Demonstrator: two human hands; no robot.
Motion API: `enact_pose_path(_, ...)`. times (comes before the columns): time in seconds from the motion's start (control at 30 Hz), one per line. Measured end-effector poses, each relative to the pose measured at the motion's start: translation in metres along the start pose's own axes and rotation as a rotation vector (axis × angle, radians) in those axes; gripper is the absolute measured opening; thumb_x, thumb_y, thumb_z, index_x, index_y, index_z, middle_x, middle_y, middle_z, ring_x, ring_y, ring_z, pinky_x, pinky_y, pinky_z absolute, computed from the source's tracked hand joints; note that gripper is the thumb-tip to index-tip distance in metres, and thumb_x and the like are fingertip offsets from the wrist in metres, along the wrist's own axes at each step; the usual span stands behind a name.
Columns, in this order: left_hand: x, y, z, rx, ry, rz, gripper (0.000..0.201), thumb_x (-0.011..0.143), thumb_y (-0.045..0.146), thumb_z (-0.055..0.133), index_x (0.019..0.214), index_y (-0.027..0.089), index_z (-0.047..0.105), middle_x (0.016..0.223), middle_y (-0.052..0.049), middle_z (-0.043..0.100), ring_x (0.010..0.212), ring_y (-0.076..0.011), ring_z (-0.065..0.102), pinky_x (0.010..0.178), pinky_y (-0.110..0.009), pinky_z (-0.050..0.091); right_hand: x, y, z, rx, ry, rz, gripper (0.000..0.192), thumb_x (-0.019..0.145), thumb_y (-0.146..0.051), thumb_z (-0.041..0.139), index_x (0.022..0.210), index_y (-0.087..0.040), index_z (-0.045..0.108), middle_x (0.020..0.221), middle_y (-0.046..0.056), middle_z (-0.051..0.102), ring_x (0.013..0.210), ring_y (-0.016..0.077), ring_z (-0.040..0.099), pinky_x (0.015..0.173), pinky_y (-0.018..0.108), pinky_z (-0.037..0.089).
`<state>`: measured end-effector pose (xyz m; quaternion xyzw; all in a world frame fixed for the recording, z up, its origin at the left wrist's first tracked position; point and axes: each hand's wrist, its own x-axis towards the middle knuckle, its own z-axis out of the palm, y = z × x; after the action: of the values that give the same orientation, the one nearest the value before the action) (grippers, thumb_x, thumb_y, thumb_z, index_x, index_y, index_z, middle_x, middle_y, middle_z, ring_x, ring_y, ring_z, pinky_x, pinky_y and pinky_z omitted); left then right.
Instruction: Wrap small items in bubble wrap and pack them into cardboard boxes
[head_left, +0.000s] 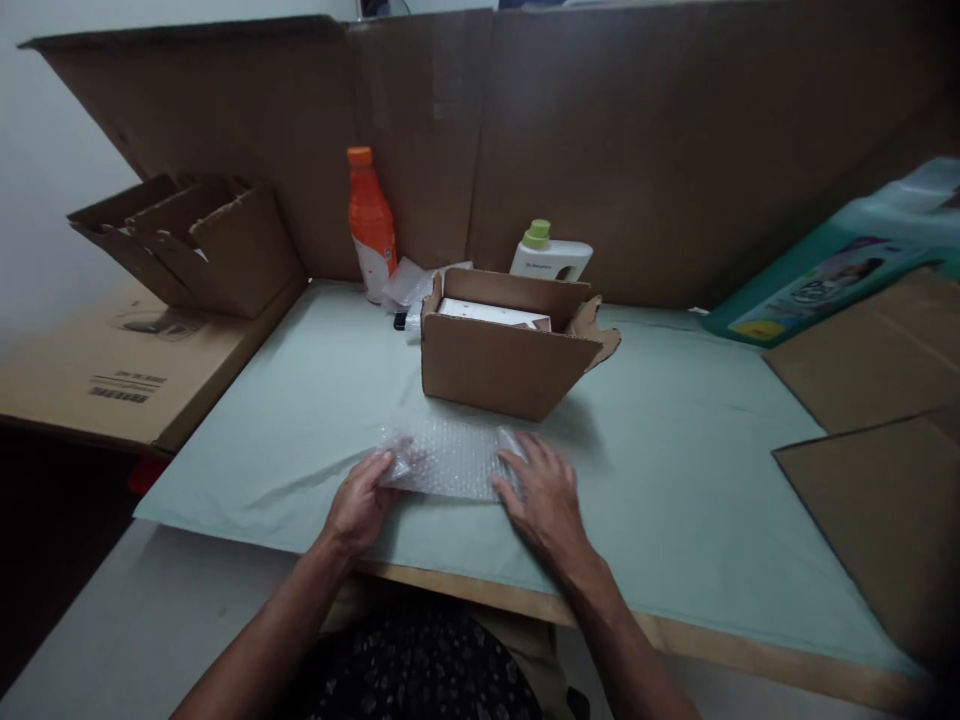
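Bubble wrap: a small clear sheet or bundle (448,458) lies flat on the counter (675,440), just in front of the open carton and between the two hands, close to the near edge.
Left hand: the left hand (360,505) has its grip closed on the left end of the wrap, thumb and fingertips pinching the bunched edge, seemingly to stop that end from springing up.
Right hand: the right hand (546,495) lies palm down with fingers spread, pressing the right end against the counter; it pins the plastic and closes around nothing.
Carton: a small brown carton (506,360) stands open just behind the wrap, flaps folded outward so the inside is reachable; something white (491,314) sits inside, only its top showing.
Behind the carton: an orange bottle (370,222) stands upright by the cardboard back wall (675,150), crumpled plastic (409,285) beside it; a white bottle with a green cap (551,255) is half hidden by the carton.
Sides: folded cardboard pieces (195,240) lean at the far left, flat cardboard sheets (885,400) lie at the right, and a printed teal pack (825,270) rests at the far right.
Hard to tell: whether anything is rolled inside the wrap; the plastic is too clear and the light too dim. A small dark item by the crumpled plastic is unreadable.
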<state>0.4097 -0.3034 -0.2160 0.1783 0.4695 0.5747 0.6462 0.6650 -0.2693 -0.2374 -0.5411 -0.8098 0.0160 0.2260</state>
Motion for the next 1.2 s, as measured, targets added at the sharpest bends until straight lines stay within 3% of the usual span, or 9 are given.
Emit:
enact_pose_path(0.17,-0.002,0.006,-0.018,0.02,0.077,-0.002,0.03,0.074,0.034,0.077,0.094,0.012,0.077,0.103,-0.011,0.077,0.089,-0.0236,0.071,0.078,-0.037,0.061,-0.022,0.043,-0.011,0.007,0.034,0.225,0.031,0.094,-0.037,0.052,0.112,-0.02,0.071,0.123,0.014,0.07,0.114,0.0335,0.062,0.094,0.052,0.046)
enact_pose_path(0.37,-0.003,0.012,-0.024,0.174,0.05,0.035,0.039,0.072,0.041,0.081,0.098,0.013,0.076,0.094,-0.008,0.075,0.08,-0.0192,0.067,0.068,-0.029,0.057,-0.022,0.028,-0.021,0.333,0.122,0.417,0.027,0.088,-0.037,0.056,0.105,-0.02,0.068,0.104,0.01,0.073,0.099,0.0281,0.066,0.092,0.044,0.049)
enact_pose_path(0.47,0.004,0.019,-0.029,0.442,0.009,0.131,0.032,0.074,0.04,0.078,0.094,0.015,0.075,0.084,-0.004,0.072,0.075,-0.0158,0.062,0.067,-0.025,0.051,-0.026,0.021,-0.026,0.506,0.246,0.487,0.03,0.091,-0.041,0.057,0.111,-0.019,0.065,0.108,0.01,0.07,0.1,0.0245,0.066,0.091,0.039,0.051)
enact_pose_path(0.53,0.01,0.024,-0.033,0.676,-0.01,0.228,0.03,0.074,0.037,0.075,0.097,0.017,0.073,0.084,-0.002,0.07,0.075,-0.0163,0.061,0.069,-0.026,0.05,-0.031,0.024,-0.03,0.45,0.276,0.453,0.034,0.091,-0.041,0.057,0.116,-0.02,0.066,0.117,0.011,0.066,0.108,0.0254,0.064,0.096,0.042,0.051)
enact_pose_path(0.7,0.026,0.045,-0.03,1.047,0.188,0.51,0.069,0.073,0.04,0.07,0.137,0.019,0.054,0.123,-0.012,0.064,0.097,-0.0244,0.063,0.079,-0.038,0.054,-0.033,0.049,-0.042,0.118,0.28,0.422,0.053,0.087,-0.047,0.059,0.132,-0.018,0.063,0.153,0.022,0.042,0.126,0.0401,0.055,0.103,0.062,0.044)
enact_pose_path(0.8,0.045,0.057,-0.013,1.046,0.116,0.607,0.07,0.08,0.044,0.066,0.143,0.02,0.048,0.135,-0.016,0.058,0.115,-0.0292,0.061,0.091,-0.045,0.053,-0.011,0.065,-0.044,0.199,0.24,0.402,0.064,0.087,-0.053,0.06,0.141,-0.02,0.055,0.154,0.022,0.044,0.13,0.0413,0.053,0.098,0.06,0.049)
enact_pose_path(0.97,0.102,0.049,0.032,0.978,-0.095,0.508,0.076,0.077,0.034,0.068,0.147,0.017,0.045,0.146,-0.018,0.053,0.123,-0.0327,0.057,0.099,-0.049,0.049,0.058,0.081,-0.026,0.526,0.001,0.342,0.076,0.077,-0.057,0.07,0.14,-0.018,0.051,0.127,0.019,0.068,0.107,0.0348,0.068,0.085,0.048,0.057)
enact_pose_path(1.07,0.132,0.04,0.052,0.959,-0.219,0.515,0.065,0.08,0.024,0.062,0.143,0.018,0.049,0.129,-0.012,0.065,0.113,-0.0283,0.061,0.099,-0.046,0.049,0.095,0.09,-0.011,0.59,-0.077,0.393,0.065,0.076,-0.056,0.069,0.125,-0.014,0.06,0.106,0.017,0.075,0.091,0.0328,0.071,0.075,0.043,0.057)
enact_pose_path(1.2,0.16,0.042,0.065,1.002,-0.16,0.538,0.058,0.083,0.021,0.059,0.141,0.018,0.052,0.112,-0.008,0.07,0.099,-0.0253,0.064,0.092,-0.042,0.052,0.131,0.106,0.003,0.544,-0.017,0.382,0.063,0.071,-0.052,0.071,0.121,-0.014,0.062,0.11,0.017,0.074,0.096,0.0345,0.07,0.081,0.046,0.056)
